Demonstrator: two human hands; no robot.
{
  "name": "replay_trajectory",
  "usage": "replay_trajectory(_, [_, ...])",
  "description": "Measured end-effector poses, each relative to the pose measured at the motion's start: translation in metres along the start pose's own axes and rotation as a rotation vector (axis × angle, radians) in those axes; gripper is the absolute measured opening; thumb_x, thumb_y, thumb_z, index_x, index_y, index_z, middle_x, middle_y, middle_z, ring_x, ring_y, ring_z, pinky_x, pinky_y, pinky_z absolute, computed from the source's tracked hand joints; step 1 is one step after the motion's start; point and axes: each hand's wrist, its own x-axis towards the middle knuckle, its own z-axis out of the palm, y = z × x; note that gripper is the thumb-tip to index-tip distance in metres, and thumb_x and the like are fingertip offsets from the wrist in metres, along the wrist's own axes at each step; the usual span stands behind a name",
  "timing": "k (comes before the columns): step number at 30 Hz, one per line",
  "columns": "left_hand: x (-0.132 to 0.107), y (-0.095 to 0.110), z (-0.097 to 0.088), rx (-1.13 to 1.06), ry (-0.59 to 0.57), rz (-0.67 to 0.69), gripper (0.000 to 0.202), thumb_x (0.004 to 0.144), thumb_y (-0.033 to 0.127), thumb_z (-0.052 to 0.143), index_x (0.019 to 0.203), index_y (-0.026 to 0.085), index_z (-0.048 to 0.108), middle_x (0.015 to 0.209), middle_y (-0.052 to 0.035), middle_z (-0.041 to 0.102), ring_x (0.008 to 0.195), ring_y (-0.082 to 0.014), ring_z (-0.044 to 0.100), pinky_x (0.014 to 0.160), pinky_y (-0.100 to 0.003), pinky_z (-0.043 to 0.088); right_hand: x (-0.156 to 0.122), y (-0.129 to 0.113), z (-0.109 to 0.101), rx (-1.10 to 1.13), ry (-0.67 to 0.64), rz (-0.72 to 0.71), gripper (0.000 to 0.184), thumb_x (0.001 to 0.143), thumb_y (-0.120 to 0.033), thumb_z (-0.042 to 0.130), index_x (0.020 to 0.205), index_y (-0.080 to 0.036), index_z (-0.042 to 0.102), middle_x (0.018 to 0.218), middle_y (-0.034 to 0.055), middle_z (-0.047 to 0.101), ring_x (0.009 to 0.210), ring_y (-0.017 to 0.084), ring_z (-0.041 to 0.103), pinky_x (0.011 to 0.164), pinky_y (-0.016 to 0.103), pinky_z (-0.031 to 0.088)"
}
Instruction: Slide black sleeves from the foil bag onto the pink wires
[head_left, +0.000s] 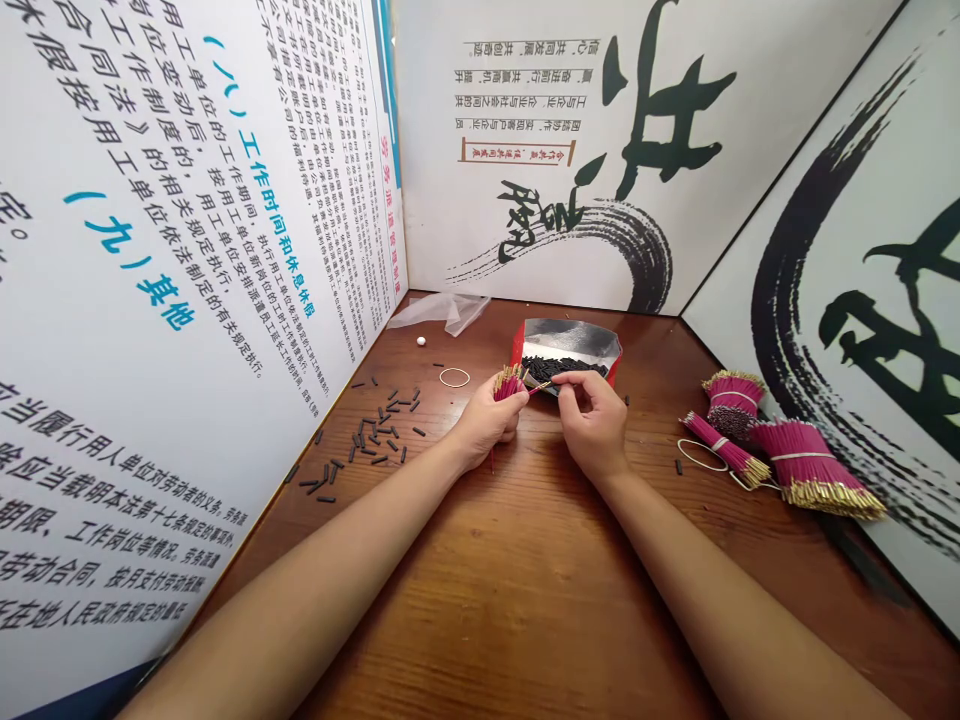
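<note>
My left hand [489, 420] is closed around a bundle of magenta wires with gold-coloured metal ends [508, 382], which point up and away from me. Between the two hands, one wire with a gold end [541, 387] sticks out to the right. My right hand [592, 415] pinches at its tip with thumb and forefinger; what lies in the pinch is small and mostly hidden, with a dark bit showing. Just beyond both hands stands an open red box with a silvery inside [574, 335], holding a heap of small black tubes [562, 373].
More black tubes [375, 435] lie scattered at the left. Banded bundles of magenta wires [806, 455] rest at the right, beside loose white rubber bands [701, 455]. Another band [454, 377], a small white ball [421, 341] and a clear plastic bag [442, 312] lie farther back. Printed panels [540, 220] wall the table.
</note>
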Motion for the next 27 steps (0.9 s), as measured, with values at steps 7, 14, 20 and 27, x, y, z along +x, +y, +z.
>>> replay_trajectory(7, [-0.0013,0.0009,0.0005,0.013,-0.002,-0.008,0.028,0.078,0.026,0.068,0.087,0.022,0.042,0.054,0.0126,0.031,0.038,-0.0015,0.018,0.040,-0.019,0.011,0.0000,0.0008,-0.0003,-0.001,0.004,0.012,0.017,0.089,-0.024,0.052,0.089,-0.021,0.069,0.082,0.0026,0.066,0.069,0.016,0.057,0.066,0.031,0.047])
replay_trajectory(14, [-0.0022,0.0016,0.0017,0.024,-0.014,-0.016,0.029,0.076,0.027,0.070,0.085,0.022,0.043,0.053,0.0128,0.030,0.038,-0.0013,0.018,0.041,-0.019,0.011,0.0006,-0.0010,-0.0003,0.012,-0.014,0.021,0.018,0.090,-0.025,0.052,0.090,-0.020,0.070,0.085,0.0036,0.068,0.073,0.017,0.060,0.068,0.031,0.048])
replay_trajectory(20, [-0.0028,0.0034,0.0021,0.046,-0.017,-0.032,0.024,0.076,0.026,0.069,0.087,0.021,0.048,0.051,0.0125,0.031,0.037,-0.0015,0.018,0.040,-0.019,0.011,0.0006,-0.0021,-0.0017,0.014,-0.036,0.007,0.019,0.090,-0.024,0.051,0.088,-0.020,0.069,0.085,0.0042,0.069,0.076,0.018,0.061,0.069,0.032,0.049])
replay_trajectory(27, [-0.0031,0.0041,0.0021,0.038,-0.041,-0.032,0.022,0.077,0.026,0.068,0.084,0.020,0.049,0.049,0.0124,0.030,0.037,-0.0017,0.018,0.040,-0.019,0.012,-0.0004,-0.0045,-0.0013,0.050,-0.092,0.015,0.016,0.089,-0.025,0.053,0.089,-0.021,0.068,0.085,0.0042,0.069,0.076,0.017,0.062,0.070,0.032,0.050])
